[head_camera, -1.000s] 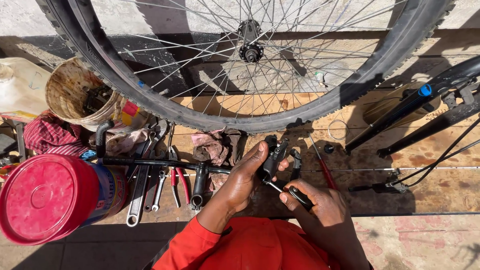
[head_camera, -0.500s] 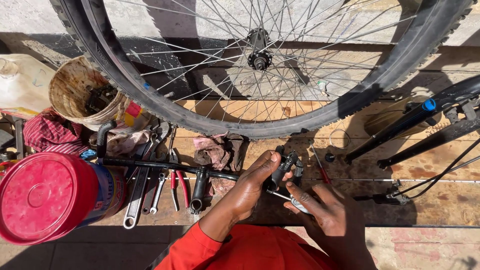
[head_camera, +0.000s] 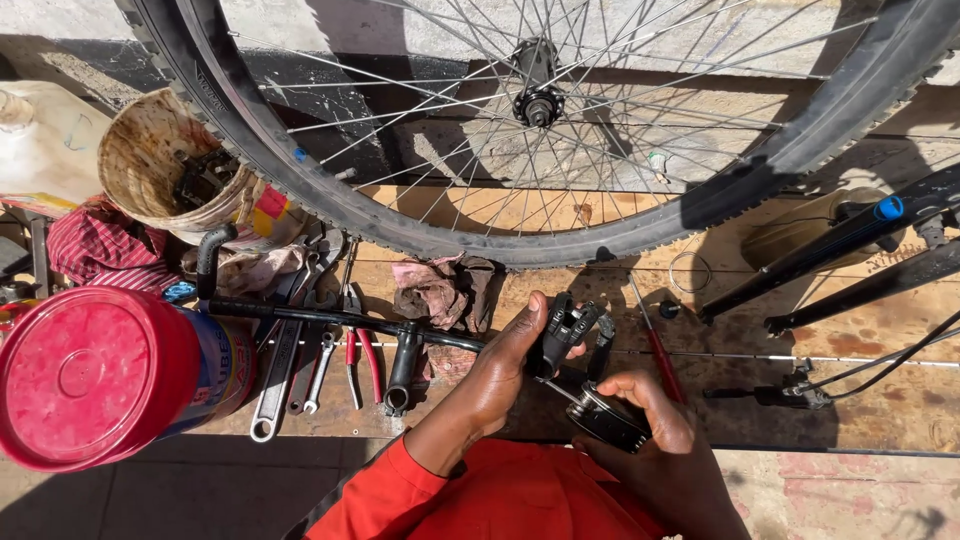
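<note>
Two hands: left hand (head_camera: 500, 370) grips black brake lever (head_camera: 563, 330) w/ handlebar (head_camera: 330, 318).

Left hand (head_camera: 500, 375) shifted up the handlebar (head_camera: 330, 318), right hand (head_camera: 650, 420) now cupping a dark cylindrical part (head_camera: 608, 418)

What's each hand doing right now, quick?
Left hand: closed around the black brake lever on the handlebar.
Right hand: closed on a dark cylindrical part; its exact kind cannot be told.
</note>
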